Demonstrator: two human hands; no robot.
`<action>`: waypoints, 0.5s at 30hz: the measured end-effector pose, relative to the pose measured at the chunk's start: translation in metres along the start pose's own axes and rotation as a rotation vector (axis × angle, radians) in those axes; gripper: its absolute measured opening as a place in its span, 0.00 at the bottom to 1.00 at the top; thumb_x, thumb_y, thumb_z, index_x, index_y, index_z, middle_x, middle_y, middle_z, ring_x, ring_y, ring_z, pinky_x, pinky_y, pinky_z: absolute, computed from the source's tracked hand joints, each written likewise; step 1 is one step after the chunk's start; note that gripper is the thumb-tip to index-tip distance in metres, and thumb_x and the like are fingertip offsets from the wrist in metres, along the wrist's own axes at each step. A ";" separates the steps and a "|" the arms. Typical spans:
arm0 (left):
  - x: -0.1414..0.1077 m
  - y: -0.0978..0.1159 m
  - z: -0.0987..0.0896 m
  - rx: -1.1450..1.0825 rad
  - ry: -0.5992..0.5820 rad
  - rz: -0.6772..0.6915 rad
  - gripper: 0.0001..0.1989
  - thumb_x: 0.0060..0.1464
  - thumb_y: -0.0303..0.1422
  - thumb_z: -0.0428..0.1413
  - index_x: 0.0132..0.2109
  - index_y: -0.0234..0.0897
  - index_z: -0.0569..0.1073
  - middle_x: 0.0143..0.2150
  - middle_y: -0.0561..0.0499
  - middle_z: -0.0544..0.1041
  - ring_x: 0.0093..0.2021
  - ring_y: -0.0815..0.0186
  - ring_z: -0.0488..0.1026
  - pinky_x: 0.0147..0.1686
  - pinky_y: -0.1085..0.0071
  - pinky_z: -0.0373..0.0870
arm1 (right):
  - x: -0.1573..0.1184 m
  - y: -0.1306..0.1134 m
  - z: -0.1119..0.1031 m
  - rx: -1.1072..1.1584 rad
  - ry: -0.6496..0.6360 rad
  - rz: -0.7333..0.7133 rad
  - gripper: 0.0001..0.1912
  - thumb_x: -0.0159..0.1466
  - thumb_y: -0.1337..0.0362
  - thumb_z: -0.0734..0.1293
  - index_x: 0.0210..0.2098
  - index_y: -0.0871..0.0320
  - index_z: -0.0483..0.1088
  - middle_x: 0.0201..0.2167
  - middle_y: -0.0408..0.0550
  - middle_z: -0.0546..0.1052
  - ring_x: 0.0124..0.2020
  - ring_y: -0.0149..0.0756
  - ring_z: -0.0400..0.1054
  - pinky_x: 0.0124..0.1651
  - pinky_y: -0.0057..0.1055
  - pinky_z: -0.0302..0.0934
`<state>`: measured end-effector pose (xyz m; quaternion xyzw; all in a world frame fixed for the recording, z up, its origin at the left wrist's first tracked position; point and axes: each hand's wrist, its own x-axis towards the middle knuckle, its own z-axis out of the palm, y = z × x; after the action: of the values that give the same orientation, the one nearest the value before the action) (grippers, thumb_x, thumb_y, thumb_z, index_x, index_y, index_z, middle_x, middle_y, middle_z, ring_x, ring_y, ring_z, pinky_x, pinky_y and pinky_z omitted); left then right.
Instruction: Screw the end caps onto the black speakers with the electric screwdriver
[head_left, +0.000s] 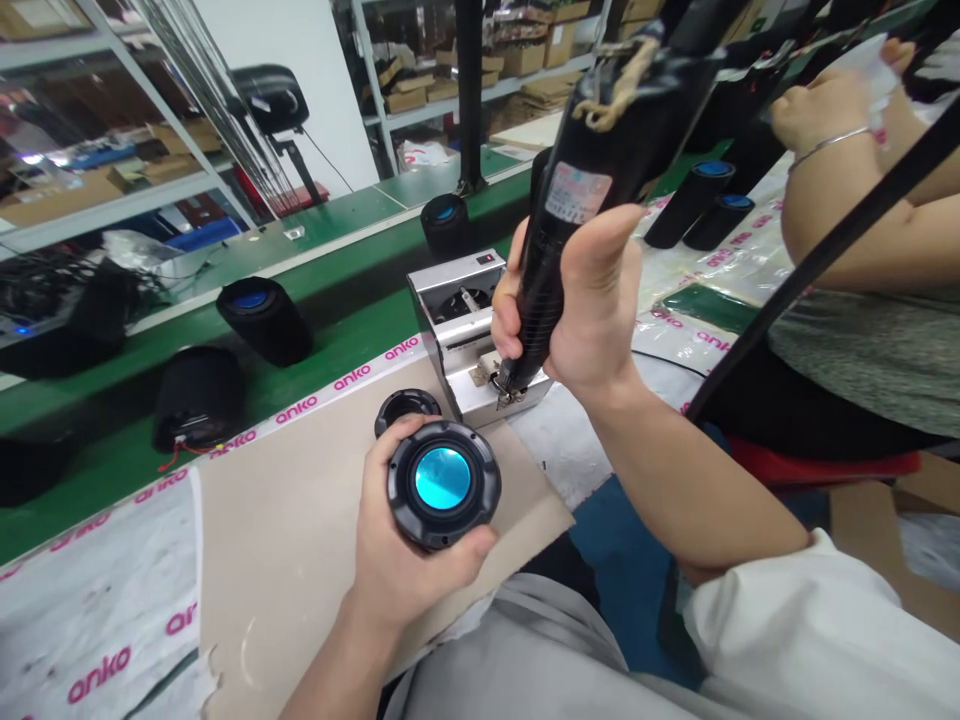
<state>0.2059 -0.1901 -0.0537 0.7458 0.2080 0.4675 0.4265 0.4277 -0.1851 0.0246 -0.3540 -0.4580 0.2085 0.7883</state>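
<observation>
Left hand (394,570) closed around the rim of a round black speaker end cap (442,482) with a blue centre, held above a cardboard sheet (300,570). Right hand (589,300) clenched on a black electric screwdriver (577,210), bit down at a silver screw feeder (442,300).

This was a factory assembly line. A green conveyor belt (330,310) ran beside the workbench, with black cylindrical speakers (265,320) standing on it. A corded electric screwdriver (600,170) was in use, a co-worker's arm (847,190) showed alongside, and metal shelving (112,190) behind held stacked cardboard boxes (544,50).
</observation>
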 end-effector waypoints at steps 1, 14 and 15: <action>0.000 0.000 0.000 0.002 -0.002 0.001 0.41 0.50 0.45 0.76 0.67 0.43 0.70 0.59 0.46 0.83 0.55 0.56 0.86 0.55 0.65 0.82 | 0.001 0.001 0.001 -0.006 0.002 -0.012 0.37 0.64 0.25 0.67 0.31 0.54 0.61 0.16 0.39 0.64 0.13 0.31 0.58 0.15 0.32 0.45; 0.001 0.000 0.003 -0.022 -0.014 -0.013 0.40 0.53 0.49 0.74 0.66 0.42 0.68 0.56 0.45 0.83 0.51 0.56 0.86 0.51 0.64 0.83 | 0.009 -0.081 0.028 -0.009 -0.143 0.270 0.36 0.67 0.24 0.57 0.35 0.53 0.62 0.16 0.34 0.66 0.15 0.31 0.64 0.21 0.28 0.64; 0.001 0.000 0.003 -0.012 -0.013 -0.017 0.40 0.53 0.50 0.74 0.66 0.42 0.68 0.56 0.45 0.83 0.51 0.55 0.86 0.51 0.63 0.83 | 0.012 -0.096 0.038 -0.007 -0.081 0.224 0.35 0.69 0.26 0.53 0.33 0.52 0.61 0.14 0.33 0.62 0.12 0.27 0.57 0.18 0.25 0.58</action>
<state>0.2088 -0.1902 -0.0537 0.7446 0.2088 0.4601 0.4363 0.4006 -0.2274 0.1162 -0.3969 -0.4477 0.3077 0.7399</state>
